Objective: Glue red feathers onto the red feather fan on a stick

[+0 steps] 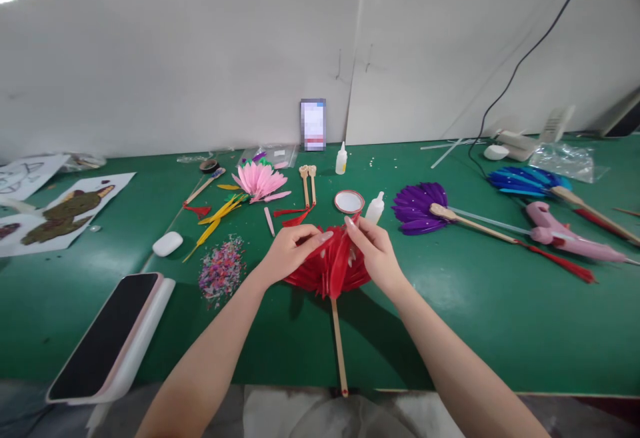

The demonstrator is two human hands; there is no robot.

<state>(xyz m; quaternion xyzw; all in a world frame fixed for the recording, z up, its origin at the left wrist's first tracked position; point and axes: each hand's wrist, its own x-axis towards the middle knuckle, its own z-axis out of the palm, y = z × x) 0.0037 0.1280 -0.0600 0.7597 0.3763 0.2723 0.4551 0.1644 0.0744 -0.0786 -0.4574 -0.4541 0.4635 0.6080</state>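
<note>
A red feather fan (327, 278) on a thin wooden handle (339, 351) is spread out before me, its handle pointing toward my body. My left hand (295, 251) grips the fan's upper left, thumb laid across the red feathers. On the other side my right hand (375, 251) pinches the top of a red feather (341, 265) between thumb and finger. Parts of the fan are hidden behind both hands. Just beyond them are a white squeeze bottle (375, 209), tilted, and a round red-rimmed lid (349, 202).
To the right lie a purple fan (423, 208), a blue fan (530, 181) and a pink glue gun (565, 235). Leftward are pink feathers (260, 180), colourful bits (223, 270) and a phone (107, 338). Another phone (313, 125) leans against the white wall behind an upright bottle (341, 161).
</note>
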